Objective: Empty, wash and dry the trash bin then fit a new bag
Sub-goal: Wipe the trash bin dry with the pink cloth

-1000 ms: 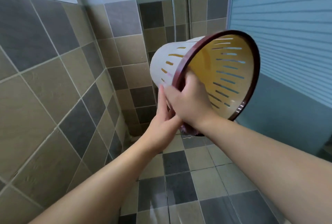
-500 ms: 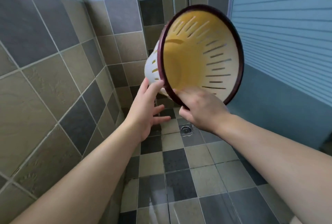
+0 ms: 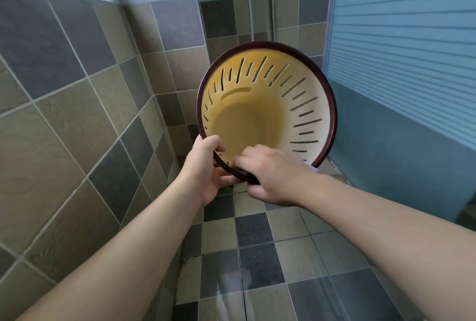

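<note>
Above the tiled floor (image 3: 257, 264), hands (image 3: 273, 179) hold the empty bin (image 3: 257, 114).

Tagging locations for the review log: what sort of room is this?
Most likely a bathroom shower area: grey and tan tiled walls, a checkered tiled floor that looks wet, and a frosted, striped glass panel on the right.

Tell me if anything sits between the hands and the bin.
Nothing does. The left hand and right hand already grip the trash bin by the lower part of its dark rim, and its open mouth faces the camera.
</note>
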